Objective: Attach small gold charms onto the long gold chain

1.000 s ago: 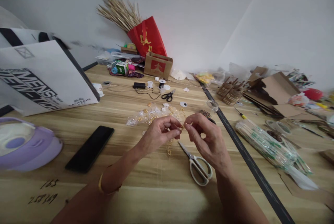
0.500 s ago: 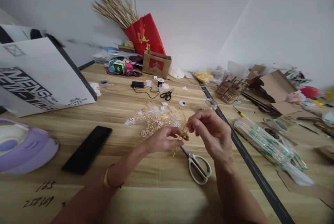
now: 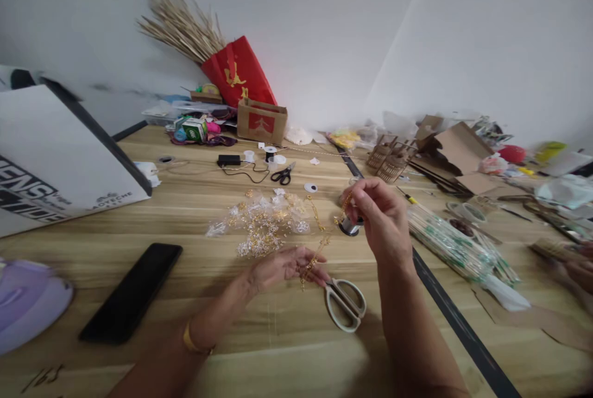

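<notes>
My right hand (image 3: 380, 220) is raised above the table, its fingers pinched on the upper end of a thin gold chain (image 3: 324, 241). The chain hangs down and to the left to my left hand (image 3: 283, 265), which lies low near the table with its fingers curled loosely round the chain's lower end. A small spool (image 3: 349, 225) stands just under my right hand. White-handled scissors (image 3: 341, 302) lie on the wood right of my left hand. A heap of clear packets with gold beads (image 3: 262, 222) lies beyond my left hand.
A black phone (image 3: 130, 292) lies at the left, a white shopping bag (image 3: 46, 163) behind it, a purple object (image 3: 23, 302) at the left edge. Black scissors (image 3: 281, 173), spools, a red bag (image 3: 237, 73) and a brown bag sit further back. Bundled sticks (image 3: 456, 246) and cardboard fill the right.
My hands have come apart: the right hand rose and moved right with the chain's upper end, the left sank toward the table. The view swung to the right.
</notes>
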`<state>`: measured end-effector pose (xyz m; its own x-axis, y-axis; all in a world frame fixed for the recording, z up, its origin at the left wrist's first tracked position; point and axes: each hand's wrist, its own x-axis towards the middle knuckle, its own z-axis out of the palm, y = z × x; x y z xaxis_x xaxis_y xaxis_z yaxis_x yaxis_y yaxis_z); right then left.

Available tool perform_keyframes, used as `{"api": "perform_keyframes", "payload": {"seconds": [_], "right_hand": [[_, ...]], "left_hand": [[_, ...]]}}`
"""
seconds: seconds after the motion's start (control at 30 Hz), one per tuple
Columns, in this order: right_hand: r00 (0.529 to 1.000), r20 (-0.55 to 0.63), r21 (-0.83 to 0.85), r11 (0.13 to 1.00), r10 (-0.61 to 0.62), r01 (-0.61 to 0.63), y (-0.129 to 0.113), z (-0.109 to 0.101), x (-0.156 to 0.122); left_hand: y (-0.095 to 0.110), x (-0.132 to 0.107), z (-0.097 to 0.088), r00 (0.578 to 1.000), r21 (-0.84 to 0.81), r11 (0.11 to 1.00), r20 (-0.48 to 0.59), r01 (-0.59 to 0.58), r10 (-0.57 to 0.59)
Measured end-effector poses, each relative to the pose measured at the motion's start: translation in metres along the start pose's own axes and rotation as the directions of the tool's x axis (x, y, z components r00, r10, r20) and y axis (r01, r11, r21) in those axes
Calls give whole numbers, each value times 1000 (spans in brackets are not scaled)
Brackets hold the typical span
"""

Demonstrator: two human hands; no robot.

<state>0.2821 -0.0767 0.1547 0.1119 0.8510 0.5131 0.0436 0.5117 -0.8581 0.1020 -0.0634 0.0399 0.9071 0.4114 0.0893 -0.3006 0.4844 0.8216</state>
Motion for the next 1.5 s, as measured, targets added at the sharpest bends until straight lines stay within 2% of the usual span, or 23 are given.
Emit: {"api": "perform_keyframes", "payload": {"seconds": [0.3, 0.57, 0.97, 1.2, 1.5], "right_hand": [[999, -23, 9, 1000, 22, -21, 10, -12, 11], [999, -5, 7, 999, 44, -44, 5, -13, 9], [997, -13, 52, 996, 79, -79, -3, -16, 7], [996, -8, 66, 994, 86, -85, -2, -17, 8], [997, -5, 32, 996, 83, -83, -3, -17, 7]], "left_hand": [[-4, 0, -2, 993, -27, 997, -91, 70, -72], [-9, -1, -4, 988, 39, 996, -136, 81, -75], [-15, 0, -12, 977, 156, 972, -146, 176, -154], [-14, -2, -13, 973, 171, 963, -138, 206, -183], [-16, -2, -14, 978, 171, 967, -126, 188, -167]]}}
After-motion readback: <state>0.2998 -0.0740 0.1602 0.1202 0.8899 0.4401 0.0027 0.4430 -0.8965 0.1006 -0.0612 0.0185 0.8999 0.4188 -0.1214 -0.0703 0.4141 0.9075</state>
